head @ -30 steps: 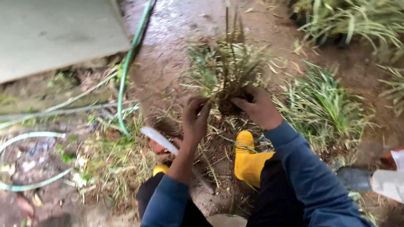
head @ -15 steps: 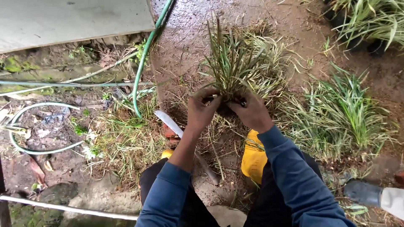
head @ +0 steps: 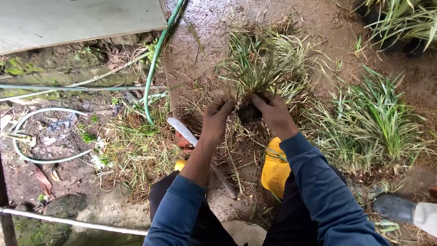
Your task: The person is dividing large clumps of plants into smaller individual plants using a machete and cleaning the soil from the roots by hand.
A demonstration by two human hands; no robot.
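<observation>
Muddy ground w/ hoses. Both hands, left hand & right hand, clamped on grass clump; clump now lower vs 0.5 s ago, roots pulling apart. Knife just left.

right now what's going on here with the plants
A person in blue sleeves crouches on muddy ground, both hands on one clump of thin green-and-yellow striped grass with a dark root ball. The left hand pinches its left side, and the right hand grips the right side at the roots. A long pale-bladed knife lies on the ground beside the left wrist. Yellow rubber boots show below, and a green garden hose runs along the left.
</observation>
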